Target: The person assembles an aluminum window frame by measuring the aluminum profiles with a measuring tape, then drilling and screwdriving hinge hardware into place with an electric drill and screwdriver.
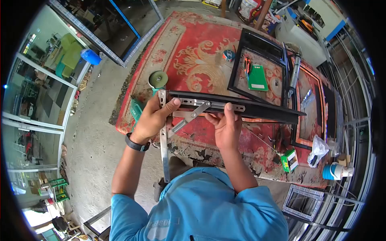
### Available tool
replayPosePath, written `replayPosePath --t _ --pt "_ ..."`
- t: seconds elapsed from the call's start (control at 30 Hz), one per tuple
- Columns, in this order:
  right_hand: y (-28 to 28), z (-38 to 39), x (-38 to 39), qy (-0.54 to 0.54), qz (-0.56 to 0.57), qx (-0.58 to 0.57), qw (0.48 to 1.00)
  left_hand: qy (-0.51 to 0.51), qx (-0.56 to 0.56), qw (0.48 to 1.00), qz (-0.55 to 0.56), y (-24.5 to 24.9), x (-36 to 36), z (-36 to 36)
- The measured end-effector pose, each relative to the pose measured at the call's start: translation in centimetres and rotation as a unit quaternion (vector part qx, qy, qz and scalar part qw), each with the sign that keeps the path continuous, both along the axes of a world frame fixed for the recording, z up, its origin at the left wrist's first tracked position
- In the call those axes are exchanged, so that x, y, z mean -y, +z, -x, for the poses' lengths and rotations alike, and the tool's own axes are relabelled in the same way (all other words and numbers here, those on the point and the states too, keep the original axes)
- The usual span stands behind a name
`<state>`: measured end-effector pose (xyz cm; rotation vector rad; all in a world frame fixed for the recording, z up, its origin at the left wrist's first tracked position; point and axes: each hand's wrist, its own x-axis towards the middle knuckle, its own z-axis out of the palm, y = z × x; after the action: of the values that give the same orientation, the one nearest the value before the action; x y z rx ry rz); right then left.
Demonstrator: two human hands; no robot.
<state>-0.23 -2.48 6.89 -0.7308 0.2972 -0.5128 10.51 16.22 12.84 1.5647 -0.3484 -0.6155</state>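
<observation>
A long black profile [273, 113] is held up across my front, above the red patterned carpet. Along its left part lies a silver metal hinge arm [201, 107] with slots and rivets. A long slotted metal strip [164, 154] hangs down from the left end. My left hand [150, 120] is closed round the left end, its thumb on the metal near the joint. My right hand [226, 126] grips the profile from below near its middle, thumb on the hinge arm's right part.
A green angle grinder [136, 109] lies left of the profile. Black frames [237, 66], a green notepad [257, 78], a sealant gun [295, 72], a small green box [289, 160] and a plastic bag [318, 150] rest on the carpeted table [189, 52].
</observation>
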Motion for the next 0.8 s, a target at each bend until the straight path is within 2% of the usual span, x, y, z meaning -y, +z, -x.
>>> replayPosePath --t 0.1,0.23,0.4,0.47,0.63,0.67,0.7,0.8 --pt "-0.8 0.7 -1.2 0.013 -0.001 -0.027 1.000 -0.021 -0.025 0.999 -0.035 0.5 -0.2 0.1" --pt "-0.3 -1.4 -1.1 -0.050 -0.012 -0.009 0.999 -0.022 -0.089 0.995 0.024 0.0 0.0 -1.8" --pt "0.3 -2.8 -0.8 -0.046 0.002 0.057 0.997 0.009 -0.019 0.999 0.046 1.6 0.9 -3.3" --pt "0.2 -2.9 -1.0 -0.056 -0.006 0.035 0.998 0.015 -0.008 0.999 0.037 0.9 0.9 -4.0" --pt "-2.8 -3.2 -1.0 -0.078 -0.030 -0.020 0.996 -0.053 -0.019 0.998 -0.011 -2.9 0.9 -4.6" --pt "-2.9 -2.9 -1.0 -0.076 -0.029 -0.006 0.997 -0.049 -0.034 0.998 0.020 -3.0 1.2 -4.1" --pt "-2.9 -2.8 -1.0 -0.078 -0.028 0.006 0.997 -0.087 0.013 0.995 0.036 -3.2 1.0 -4.4" --pt "-2.0 -2.4 -0.7 -0.077 -0.019 -0.019 0.997 -0.104 -0.042 0.993 0.037 -1.7 0.9 -4.0"
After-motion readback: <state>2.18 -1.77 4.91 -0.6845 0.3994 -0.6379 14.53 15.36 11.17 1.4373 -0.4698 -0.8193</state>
